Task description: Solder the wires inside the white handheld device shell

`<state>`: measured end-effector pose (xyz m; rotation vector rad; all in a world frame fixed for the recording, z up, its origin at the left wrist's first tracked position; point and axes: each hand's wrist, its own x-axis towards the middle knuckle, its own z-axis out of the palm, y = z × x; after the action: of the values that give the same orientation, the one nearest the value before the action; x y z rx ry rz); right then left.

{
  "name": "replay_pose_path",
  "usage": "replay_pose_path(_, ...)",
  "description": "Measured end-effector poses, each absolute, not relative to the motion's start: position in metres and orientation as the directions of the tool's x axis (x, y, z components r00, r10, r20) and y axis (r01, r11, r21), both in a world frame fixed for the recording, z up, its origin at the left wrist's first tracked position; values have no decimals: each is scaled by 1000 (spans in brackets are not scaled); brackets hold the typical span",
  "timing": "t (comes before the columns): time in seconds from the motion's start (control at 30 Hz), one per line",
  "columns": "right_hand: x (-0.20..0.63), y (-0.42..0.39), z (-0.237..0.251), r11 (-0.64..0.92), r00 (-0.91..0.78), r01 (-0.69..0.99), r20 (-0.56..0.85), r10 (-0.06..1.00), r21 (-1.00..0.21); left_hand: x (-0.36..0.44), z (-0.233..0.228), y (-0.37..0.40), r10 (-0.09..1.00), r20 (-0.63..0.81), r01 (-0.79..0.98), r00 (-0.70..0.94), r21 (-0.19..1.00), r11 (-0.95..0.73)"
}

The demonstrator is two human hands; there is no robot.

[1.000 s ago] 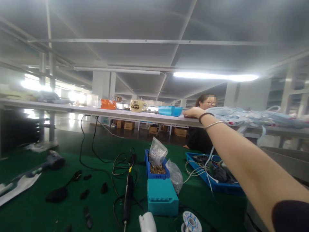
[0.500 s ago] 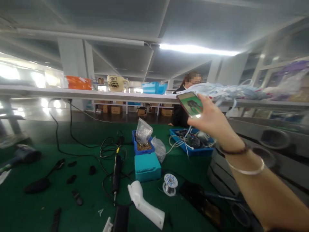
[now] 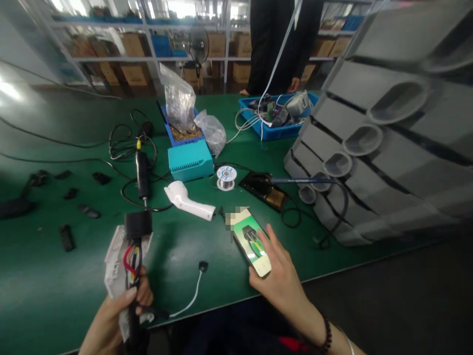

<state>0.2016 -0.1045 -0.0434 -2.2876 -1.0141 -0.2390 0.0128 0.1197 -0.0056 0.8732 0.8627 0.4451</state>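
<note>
The right hand (image 3: 281, 281) holds a slim white-edged smartphone (image 3: 253, 242) low over the near edge of the green felt-covered workbench (image 3: 55, 276). The fingers (image 3: 274, 241) wrap the phone's right side and the thumb sits under its lower end, so the grip is closed around the phone. Its screen is lit, showing a green picture with a dark object in it; the top corner of the phone is blurred out. A dark bead bracelet sits on that wrist.

The left hand (image 3: 116, 310) is closed around a white plastic housing half (image 3: 114, 259) with a black boxy part at its top and red, yellow and black wires running down inside it. From the bottom of this piece a thin white cable with a small black plug (image 3: 201, 267) lies across the felt, between the two hands.

Just beyond the phone lie a white pistol-shaped plastic shell (image 3: 188, 199), a small spool of solder wire (image 3: 226, 176), a teal plastic box (image 3: 190, 160) and a black soldering iron with its coiled cord (image 3: 142, 170). Farther back, a blue tray of cables (image 3: 273, 118) stands near a person in dark clothes (image 3: 283, 39). To the right, a stack of grey moulded bins (image 3: 369, 143) leans over the bench.
</note>
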Motion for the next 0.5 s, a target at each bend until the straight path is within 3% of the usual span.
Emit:
replay_pose_path(0.23,198,-122,-49,-527,671,734,335,662,-428,6,-8,124,641,-517,54,567,800,598)
replay_pose_path(0.33,200,-128,-42,-522,661,737,295,690,-430,14,0,109,724,-481,-15,494,828,560)
replay_pose_path(0.43,201,-132,-33,-366,549,794,316,773,-485,27,10,89,843,-404,-108,356,878,466)
replay_pose_path(0.5,202,-135,-27,-302,528,800,370,764,-519,33,16,81,870,-387,-128,304,889,440)
